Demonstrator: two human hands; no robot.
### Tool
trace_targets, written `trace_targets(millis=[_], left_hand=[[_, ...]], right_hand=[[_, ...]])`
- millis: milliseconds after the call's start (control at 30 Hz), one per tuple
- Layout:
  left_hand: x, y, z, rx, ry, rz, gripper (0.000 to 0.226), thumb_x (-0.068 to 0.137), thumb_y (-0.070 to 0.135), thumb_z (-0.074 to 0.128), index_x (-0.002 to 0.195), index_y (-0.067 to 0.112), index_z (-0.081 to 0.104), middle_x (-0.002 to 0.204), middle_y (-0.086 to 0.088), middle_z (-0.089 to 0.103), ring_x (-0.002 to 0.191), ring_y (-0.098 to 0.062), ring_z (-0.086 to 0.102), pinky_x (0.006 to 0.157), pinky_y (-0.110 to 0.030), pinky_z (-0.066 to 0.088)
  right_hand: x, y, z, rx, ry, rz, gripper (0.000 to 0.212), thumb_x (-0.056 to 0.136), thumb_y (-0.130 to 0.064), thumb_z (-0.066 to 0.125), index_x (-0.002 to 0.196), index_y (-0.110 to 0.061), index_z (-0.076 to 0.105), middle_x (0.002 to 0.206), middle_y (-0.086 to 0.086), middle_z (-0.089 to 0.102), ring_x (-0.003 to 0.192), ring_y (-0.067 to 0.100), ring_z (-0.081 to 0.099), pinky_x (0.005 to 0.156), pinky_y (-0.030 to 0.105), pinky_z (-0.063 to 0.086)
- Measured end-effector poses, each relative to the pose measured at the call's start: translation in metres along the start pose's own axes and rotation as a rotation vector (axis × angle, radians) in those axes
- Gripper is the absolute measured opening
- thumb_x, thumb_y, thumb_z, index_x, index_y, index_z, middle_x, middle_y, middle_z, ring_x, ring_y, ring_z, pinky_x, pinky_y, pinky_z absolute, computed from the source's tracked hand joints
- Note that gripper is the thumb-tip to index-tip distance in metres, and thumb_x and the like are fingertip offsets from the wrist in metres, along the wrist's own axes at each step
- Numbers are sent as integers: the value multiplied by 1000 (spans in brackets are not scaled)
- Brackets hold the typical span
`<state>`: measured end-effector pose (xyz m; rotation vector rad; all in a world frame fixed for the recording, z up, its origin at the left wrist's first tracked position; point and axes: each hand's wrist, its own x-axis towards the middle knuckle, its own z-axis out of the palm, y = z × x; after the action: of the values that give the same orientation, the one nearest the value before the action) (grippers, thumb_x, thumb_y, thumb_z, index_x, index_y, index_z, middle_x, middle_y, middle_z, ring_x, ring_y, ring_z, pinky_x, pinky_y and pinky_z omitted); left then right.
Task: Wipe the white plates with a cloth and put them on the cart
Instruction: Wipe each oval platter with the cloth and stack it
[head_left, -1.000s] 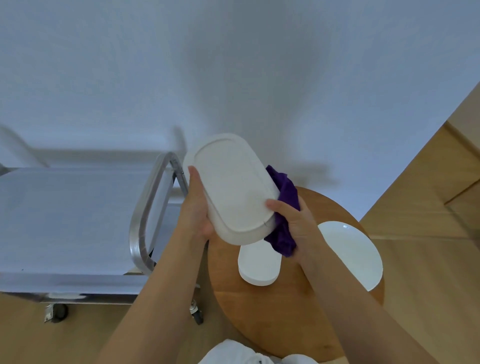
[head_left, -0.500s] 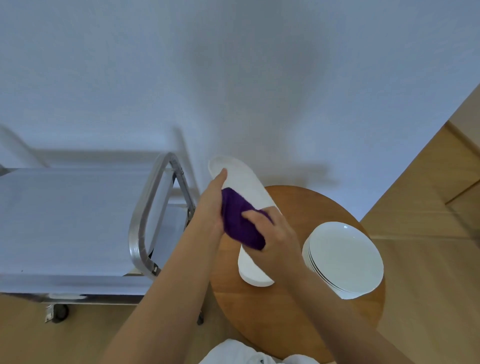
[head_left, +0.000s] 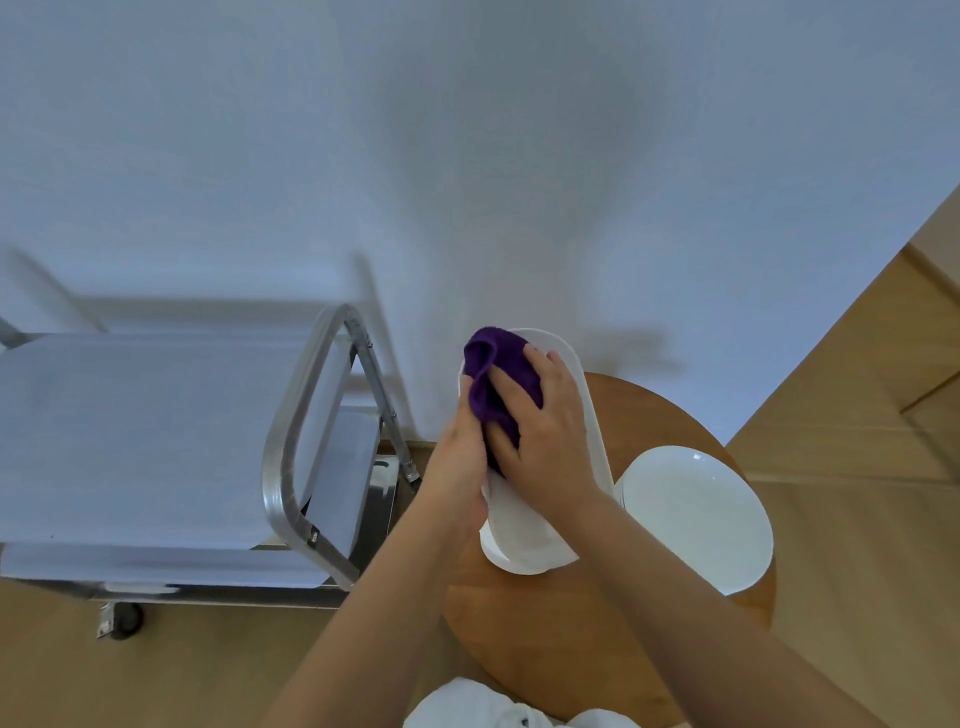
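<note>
Two hands are on one long oval white plate (head_left: 587, 415) right now, held up over the round wooden worktop (head_left: 571, 649). The plate's long axis runs from about 11 o'clock at the far end down to 5 o'clock near the person, tilted so its inner face looks up toward the camera. The far end sits out past the worktop edge in front of the wall; the near end hangs over another oval white plate (head_left: 511, 564) lying flat on the worktop, though I can't tell if they touch.

The right hand (head_left: 545, 441) presses a bunched purple cloth (head_left: 498, 384) onto the plate's upper half, fingers (head_left: 535, 358) spread wide over the cloth and curled into it a bit. The left hand (head_left: 457, 462) grips the plate's left long edge, thumb lying up against the cloth; its other fingers are hidden behind the plate.

At 3 o'clock from the held plate there's a stack of round white plates (head_left: 696, 514) on the worktop's right side. The steel cart (head_left: 291, 452) stands at 9 o'clock, just beside the worktop, its top shelf covered with a pale sheet (head_left: 145, 431).
</note>
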<state>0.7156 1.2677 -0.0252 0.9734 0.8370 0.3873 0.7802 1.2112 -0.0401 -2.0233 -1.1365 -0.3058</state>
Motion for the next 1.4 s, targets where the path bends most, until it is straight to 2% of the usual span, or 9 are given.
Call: trace_targets(millis=[200,300,500,633,733,867,1067,1200,1400], left_hand=[[-5,0,1,-2,-9,118,88,69,86,34,135,31,50,132,2,58,126,-20,50,109,-48,37],[-5,9,-1,-29,73,151,97,62,89,35,134,26,52,120,1,66,115,-19,59,101,-45,45],[12,25,-14,-159,158,119,45,81,74,38,101,37,55,95,12,63,87,-14,62,49,-29,55],[10,21,-11,-171,122,29,93,57,84,44,128,23,52,121,0,65,110,-27,61,89,-48,53],[12,14,-8,-148,124,-7,67,70,79,44,102,22,60,81,-2,76,71,-21,73,56,-35,58],[21,7,-5,-34,64,-13,58,82,71,44,96,18,64,75,-2,75,66,-16,72,50,-27,56],[22,-23,-10,56,-1,-80,59,82,72,40,110,29,68,107,-7,72,105,-26,65,95,-48,50],[32,-45,-22,-68,122,-252,68,80,72,45,109,14,65,98,-15,73,97,-33,68,94,-50,51],[57,-66,-50,-170,316,-404,78,86,74,32,139,19,44,142,-9,50,129,-30,48,108,-47,38]], right_hand=[[18,8,-1,-21,108,109,41,84,-25,55,120,-5,61,129,26,51,117,47,47,93,58,42],[10,16,0,-66,141,126,42,78,-18,62,118,-5,63,127,27,51,114,47,49,92,57,44],[-38,16,5,-32,91,198,43,76,-20,62,117,-7,63,130,21,51,121,38,43,100,38,33],[-58,9,2,34,29,157,43,77,-30,53,113,-9,65,127,15,55,119,29,43,97,35,37],[-64,-1,2,61,-1,88,45,78,-33,51,113,-10,65,124,15,57,118,23,40,95,31,36],[-49,-2,5,81,9,94,44,79,-26,55,117,-7,62,128,20,52,118,31,46,97,37,38],[-1,25,13,-22,74,101,38,79,-19,64,114,-6,64,121,22,56,109,39,53,92,43,43],[-7,57,28,-210,-95,39,35,78,-15,69,112,-6,65,116,22,59,103,40,56,82,46,48],[-59,82,45,43,-329,528,46,87,-32,62,130,-21,48,131,3,45,114,19,44,86,17,35]])
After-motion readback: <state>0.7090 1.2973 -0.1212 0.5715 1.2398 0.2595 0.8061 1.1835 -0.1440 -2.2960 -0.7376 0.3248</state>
